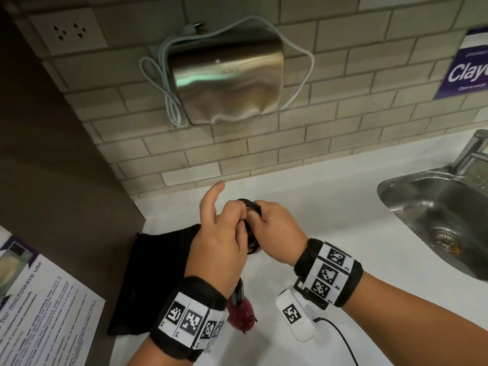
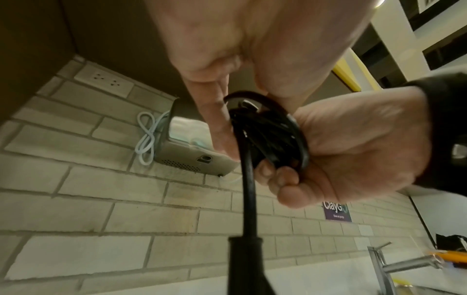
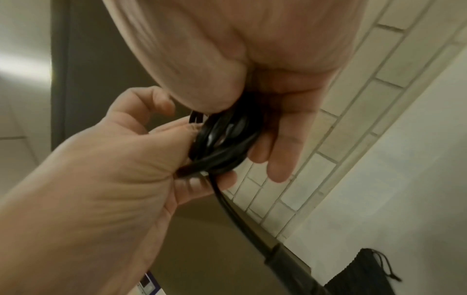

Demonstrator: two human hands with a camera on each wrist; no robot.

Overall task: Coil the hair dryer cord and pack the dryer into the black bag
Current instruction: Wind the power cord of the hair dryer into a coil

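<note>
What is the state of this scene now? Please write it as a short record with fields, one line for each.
left hand: left hand holds the coiled cord, index finger raised
right hand: right hand grips the coiled cord from the other side
cord: black coiled cord, bundled in loops between both hands
dryer: red hair dryer hangs below the hands on the cord, not yet in the bag
bag: black bag lies flat on the white counter
nearby: steel sink at the right; wall hand dryer above

Bag (image 1: 148, 273) on counter (image 1: 330, 220) left of hands, sink (image 1: 435, 207) at right, wall dryer (image 1: 224, 80) above behind
</note>
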